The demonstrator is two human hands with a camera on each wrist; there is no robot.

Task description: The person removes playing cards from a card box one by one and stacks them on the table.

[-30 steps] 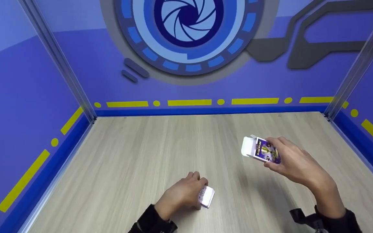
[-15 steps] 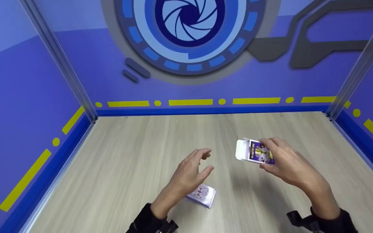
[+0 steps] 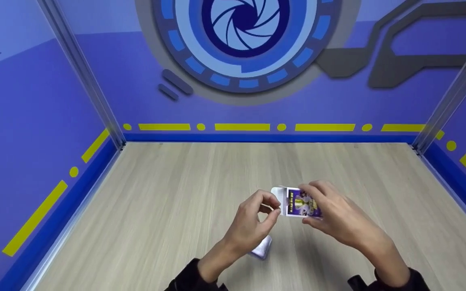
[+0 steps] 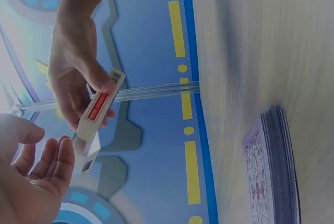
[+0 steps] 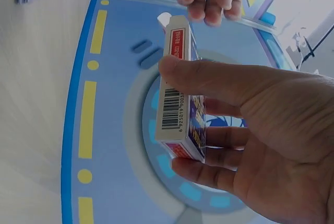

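Observation:
A card box (image 3: 302, 203), purple-fronted with white edges, is held in the air by my right hand (image 3: 340, 214). The thumb presses its barcoded narrow side (image 5: 172, 106) while the fingers grip the far side. Its white end flap (image 3: 278, 195) stands open toward the left. My left hand (image 3: 251, 226) hovers beside that flap, fingers loosely bent; in the left wrist view a gap shows between thumb and fingertips, with nothing held. Below, a deck of playing cards (image 3: 262, 247) lies stacked on the table, mostly hidden by the left hand. Its patterned back (image 4: 257, 174) shows in the left wrist view.
The wood-grain table (image 3: 168, 194) is bounded by a blue printed back wall (image 3: 225, 113) and side walls (image 3: 34, 141). Metal posts (image 3: 85, 76) stand at the corners.
My left hand has left the deck on the table and risen up and right to the box's flap. My right hand has brought the box left and slightly down, toward the left hand.

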